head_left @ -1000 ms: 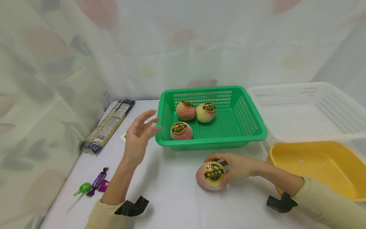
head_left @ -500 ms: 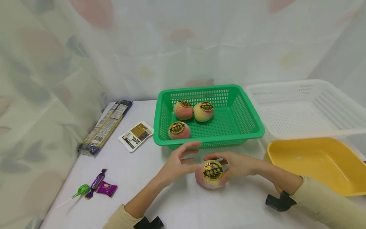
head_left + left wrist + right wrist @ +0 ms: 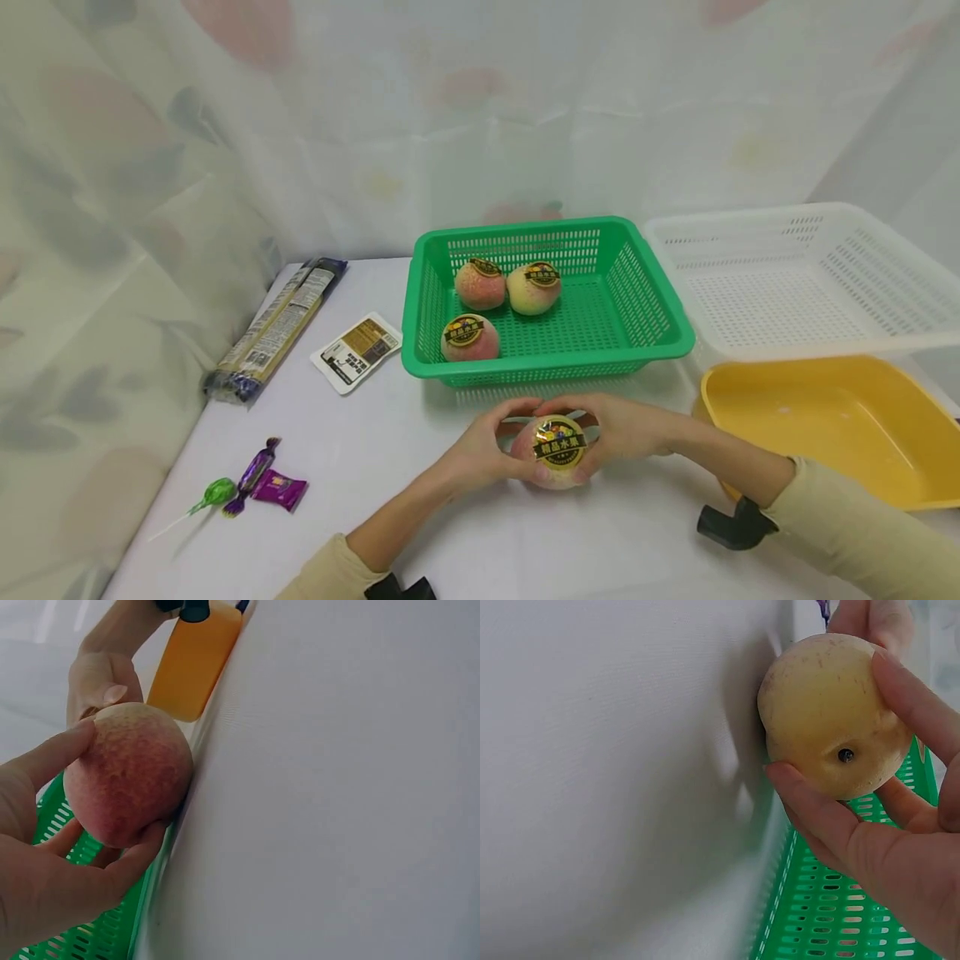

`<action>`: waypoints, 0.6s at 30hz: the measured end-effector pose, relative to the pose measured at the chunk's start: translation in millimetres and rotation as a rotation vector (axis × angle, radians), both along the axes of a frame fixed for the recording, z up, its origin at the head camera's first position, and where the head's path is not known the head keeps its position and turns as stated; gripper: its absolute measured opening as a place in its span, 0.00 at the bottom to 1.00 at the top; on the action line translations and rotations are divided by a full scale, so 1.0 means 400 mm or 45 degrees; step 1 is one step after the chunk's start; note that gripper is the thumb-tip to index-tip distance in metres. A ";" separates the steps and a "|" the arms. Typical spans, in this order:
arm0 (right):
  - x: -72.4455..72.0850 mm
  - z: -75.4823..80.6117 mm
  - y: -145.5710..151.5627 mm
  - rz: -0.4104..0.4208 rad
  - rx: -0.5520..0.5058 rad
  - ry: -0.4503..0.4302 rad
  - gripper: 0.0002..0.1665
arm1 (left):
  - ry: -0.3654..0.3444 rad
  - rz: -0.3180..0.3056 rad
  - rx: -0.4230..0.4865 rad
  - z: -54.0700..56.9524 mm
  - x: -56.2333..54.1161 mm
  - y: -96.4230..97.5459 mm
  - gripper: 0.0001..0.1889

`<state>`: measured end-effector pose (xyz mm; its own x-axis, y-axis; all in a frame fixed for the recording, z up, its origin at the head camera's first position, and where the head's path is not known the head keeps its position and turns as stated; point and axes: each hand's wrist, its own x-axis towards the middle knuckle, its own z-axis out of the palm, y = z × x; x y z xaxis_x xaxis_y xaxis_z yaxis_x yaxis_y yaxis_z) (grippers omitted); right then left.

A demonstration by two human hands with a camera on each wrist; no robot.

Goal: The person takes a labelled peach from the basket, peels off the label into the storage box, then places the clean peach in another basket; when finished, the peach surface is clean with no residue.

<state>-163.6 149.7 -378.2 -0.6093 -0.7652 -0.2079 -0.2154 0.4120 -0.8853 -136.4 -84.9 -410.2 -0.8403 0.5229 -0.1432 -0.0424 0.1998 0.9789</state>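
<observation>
With the held peach (image 3: 553,454) as the middle of the dial in the head view, a green lollipop (image 3: 219,492) lies well out at 9 o'clock, its stick pointing to 8. Just beside it are a twist-wrapped purple candy (image 3: 255,477) and a small magenta packet (image 3: 281,490). A long gold-and-dark packet (image 3: 277,331) lies near 10 o'clock, and a white-and-brown sachet (image 3: 356,352) sits on the same bearing, closer in. The left hand (image 3: 480,454) comes from 9 o'clock, thumb and fingers curled round the pinkish side of the held peach. That fruit is over the white tabletop (image 3: 420,417) (I cannot tell whether it touches the cloth), a black-and-gold label facing up. At 12 o'clock stands a green basket (image 3: 592,317) with three labelled peaches (image 3: 533,292): two side by side at the back, one nearer, toward 11. The right hand (image 3: 626,429) grips the paler side of the held peach from 3 o'clock, thumb and fingers bent round it. Beyond, a yellow basin (image 3: 832,425) sits at 3 and a white basket (image 3: 772,300) at 2.
</observation>
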 end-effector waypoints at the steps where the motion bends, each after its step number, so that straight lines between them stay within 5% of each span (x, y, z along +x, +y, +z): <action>1: 0.000 0.000 0.000 -0.001 -0.004 0.000 0.45 | 0.010 0.007 0.000 -0.003 0.000 0.002 0.41; 7: 0.000 0.009 0.025 -0.058 0.001 -0.133 0.45 | 0.022 0.023 0.011 -0.013 0.000 0.008 0.40; 14: -0.003 0.023 0.068 -0.421 -0.143 -0.496 0.35 | -0.011 0.024 -0.001 -0.011 0.000 0.007 0.34; 18: -0.005 0.026 0.074 -0.545 -0.189 -0.612 0.31 | -0.016 0.034 -0.007 -0.010 0.000 0.006 0.33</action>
<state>-165.5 179.2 -367.8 -0.7317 -0.5174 -0.4437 0.3739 0.2396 -0.8960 -136.3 -82.6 -414.1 -0.8522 0.4993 -0.1564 -0.0601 0.2035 0.9772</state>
